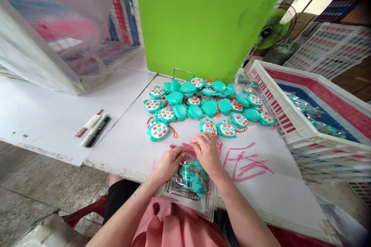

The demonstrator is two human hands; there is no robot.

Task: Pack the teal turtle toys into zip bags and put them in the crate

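Observation:
A clear plastic bag (185,195) with printed labelling lies at the table's front edge, and a teal toy (199,183) with an orange cord shows inside it. My left hand (171,163) pinches the bag's upper left edge. At the upper right edge, the fingers of my right hand (206,152) are closed on the same bag. Beyond my hands is a spread pile of teal turtle-like toys (181,111) with coloured buttons and orange cords; some lie face down. One toy (208,127) sits just past my right hand.
Markers and a cutter (97,130) lie on the left of the white table (127,142). A green board (203,19) stands behind the pile. To the right, a white plastic crate (307,135) holds bagged toys. Plastic-covered shelving (43,46) is at the left.

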